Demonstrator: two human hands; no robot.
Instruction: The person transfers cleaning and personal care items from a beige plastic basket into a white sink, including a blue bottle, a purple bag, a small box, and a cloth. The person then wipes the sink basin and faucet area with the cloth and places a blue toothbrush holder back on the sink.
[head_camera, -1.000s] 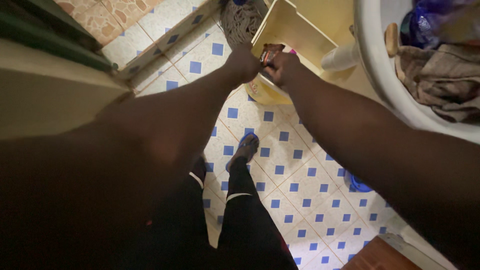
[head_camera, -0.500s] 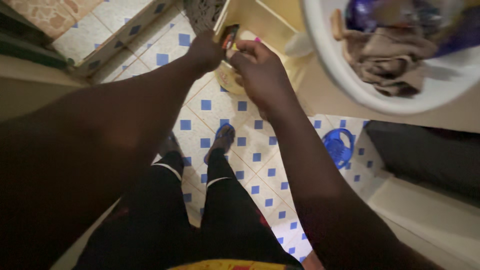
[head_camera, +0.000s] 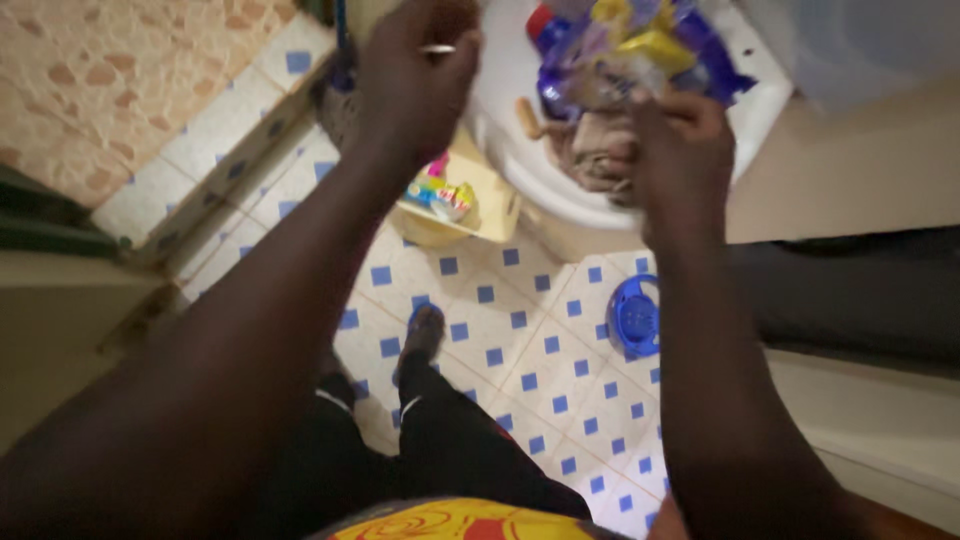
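Note:
My left hand (head_camera: 412, 75) is raised at the top of the view, fingers closed around a small sachet (head_camera: 437, 48) of which only a thin pale edge shows. My right hand (head_camera: 682, 150) is up at a white basin (head_camera: 500, 140), fingers curled on the lower edge of a clear plastic bag (head_camera: 640, 50) holding blue and yellow packets. A brown cloth (head_camera: 600, 155) lies in the basin just left of that hand. The picture is blurred by motion.
A yellow bin (head_camera: 490, 205) with a colourful packet inside stands on the blue-and-white tiled floor (head_camera: 540, 350) under the basin. A blue round plastic thing (head_camera: 635, 315) lies to the right. A mop head (head_camera: 340, 105) leans at the raised tile step. My sandalled foot (head_camera: 425, 330) is below.
Both hands have lifted away from the yellow bin and separated. The left keeps the sachet; the right has gone to the bag in the basin. The view has swung upward.

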